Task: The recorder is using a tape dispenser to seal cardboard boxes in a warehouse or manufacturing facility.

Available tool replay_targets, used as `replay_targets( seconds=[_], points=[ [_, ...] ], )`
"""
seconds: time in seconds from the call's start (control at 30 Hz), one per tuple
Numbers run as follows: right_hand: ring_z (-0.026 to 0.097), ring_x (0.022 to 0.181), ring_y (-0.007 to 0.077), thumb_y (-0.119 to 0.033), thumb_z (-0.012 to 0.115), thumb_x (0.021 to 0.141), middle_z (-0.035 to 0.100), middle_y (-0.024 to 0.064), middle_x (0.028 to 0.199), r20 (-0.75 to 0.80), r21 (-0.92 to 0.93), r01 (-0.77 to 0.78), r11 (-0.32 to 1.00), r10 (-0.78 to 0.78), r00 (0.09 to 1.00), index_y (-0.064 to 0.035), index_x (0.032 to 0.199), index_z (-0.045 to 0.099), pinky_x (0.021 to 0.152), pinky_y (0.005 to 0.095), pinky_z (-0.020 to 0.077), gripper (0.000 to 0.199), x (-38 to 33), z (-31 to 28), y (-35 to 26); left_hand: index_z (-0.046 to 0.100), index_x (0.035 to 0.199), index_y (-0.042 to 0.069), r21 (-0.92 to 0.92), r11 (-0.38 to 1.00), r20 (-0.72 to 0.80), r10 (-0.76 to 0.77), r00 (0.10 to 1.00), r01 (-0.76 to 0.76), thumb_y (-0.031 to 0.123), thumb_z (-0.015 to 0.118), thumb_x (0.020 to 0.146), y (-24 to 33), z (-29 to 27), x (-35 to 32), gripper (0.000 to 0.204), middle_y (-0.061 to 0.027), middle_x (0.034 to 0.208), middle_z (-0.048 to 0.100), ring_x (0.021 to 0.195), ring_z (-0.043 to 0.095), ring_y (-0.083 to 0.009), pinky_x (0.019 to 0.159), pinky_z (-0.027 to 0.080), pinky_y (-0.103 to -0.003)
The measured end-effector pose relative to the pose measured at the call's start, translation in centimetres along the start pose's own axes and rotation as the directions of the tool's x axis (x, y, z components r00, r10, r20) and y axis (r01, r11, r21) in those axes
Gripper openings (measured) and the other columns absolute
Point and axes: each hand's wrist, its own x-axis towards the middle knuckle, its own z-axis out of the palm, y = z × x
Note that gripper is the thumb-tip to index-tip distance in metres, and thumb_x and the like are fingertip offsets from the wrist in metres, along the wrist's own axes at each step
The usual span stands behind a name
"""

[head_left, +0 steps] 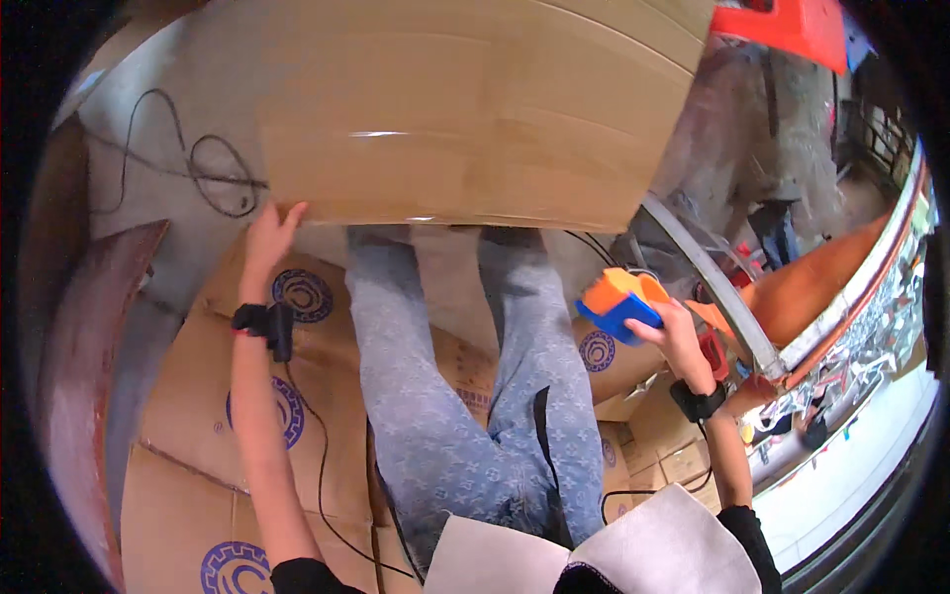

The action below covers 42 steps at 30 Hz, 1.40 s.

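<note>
A large brown cardboard box [475, 119] fills the top middle of the view in front of my legs, with glossy strips of clear tape along its surface and near edge. My left hand [274, 236] is at the near left corner of this box, its fingers gripping the edge and partly hidden there. Off to the right of my knees, my right hand [677, 342] is closed around a blue and orange tape dispenser [623, 302], apart from the box. Both wrists wear black bands with cables.
Flattened printed cardboard [317, 386] lies around my legs. A black cable [223, 178] loops over the floor at the far left. At right stand a metal bar [708, 277] and a table edge [851, 287] strewn with scraps. A red plastic piece [782, 30] is at top right.
</note>
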Motion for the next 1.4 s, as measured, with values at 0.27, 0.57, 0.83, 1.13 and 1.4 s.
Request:
replay_targets(
  seconds=[0.27, 0.57, 0.83, 1.13, 1.4],
  points=[
    [0.053, 0.058, 0.0204, -0.021, 0.069, 0.071, 0.054, 0.0172, 0.066, -0.256, 0.023, -0.141, 0.99, 0.142, 0.956, 0.0027, 0.085, 0.058, 0.056, 0.0316, 0.0418, 0.03, -5.6, 1.5, 8.0, 0.05, 0.106, -0.001, 0.015, 0.996, -0.063, 0.084, 0.994, -0.084, 0.043, 0.053, 0.082, -0.1, -0.6, -0.1, 0.05, -0.019, 0.099, 0.059, 0.094, 0.056, -0.0324, 0.08, 0.042, -0.036],
    [0.058, 0.073, 0.019, -0.02, 0.07, 0.07, 0.062, 0.0117, 0.08, -0.222, 0.016, -0.144, 0.99, 0.143, 0.964, -0.0031, 0.1, 0.058, 0.067, 0.032, 0.0459, 0.036, -2.4, 1.7, 10.8, 0.046, 0.11, -0.003, -0.061, 0.997, -0.024, 0.041, 0.999, -0.042, 0.045, 0.051, 0.084, 0.2, -0.4, -0.3, 0.055, -0.0184, 0.106, 0.057, 0.1, 0.053, -0.0285, 0.084, 0.04, -0.034],
    [0.057, 0.074, 0.0303, -0.031, 0.066, 0.071, 0.061, 0.0141, 0.079, -0.3, -0.119, -0.056, 0.991, 0.018, 0.954, -0.0057, 0.094, 0.059, 0.069, 0.0369, 0.0439, 0.035, -0.2, 1.7, 12.6, 0.047, 0.108, -0.005, -0.177, 0.984, 0.004, -0.005, 1.0, 0.006, 0.043, 0.051, 0.085, -0.1, 0.3, 0.0, 0.054, -0.0159, 0.103, 0.057, 0.097, 0.053, -0.0226, 0.084, 0.039, -0.031],
    [0.059, 0.076, 0.0274, -0.038, 0.066, 0.071, 0.06, 0.0159, 0.079, -0.25, -0.13, -0.093, 0.987, 0.058, 0.966, -0.0056, 0.093, 0.058, 0.063, 0.0346, 0.0467, 0.04, -4.0, 4.7, 14.6, 0.046, 0.111, -0.005, -0.097, 0.995, 0.037, -0.018, 0.999, 0.022, 0.042, 0.049, 0.086, -0.8, 0.2, 0.5, 0.054, -0.016, 0.107, 0.056, 0.102, 0.051, -0.0232, 0.087, 0.037, -0.032],
    [0.059, 0.074, 0.0285, -0.03, 0.067, 0.072, 0.06, 0.0169, 0.08, -0.329, -0.122, -0.206, 0.971, 0.156, 0.931, -0.0025, 0.097, 0.058, 0.068, 0.034, 0.0449, 0.039, -8.8, 3.6, 15.8, 0.039, 0.12, -0.004, -0.088, 0.996, 0.031, -0.018, 0.999, 0.021, 0.039, 0.048, 0.087, -2.6, 0.9, 1.4, 0.055, -0.0158, 0.117, 0.05, 0.108, 0.047, -0.0226, 0.093, 0.034, -0.03]
  ],
)
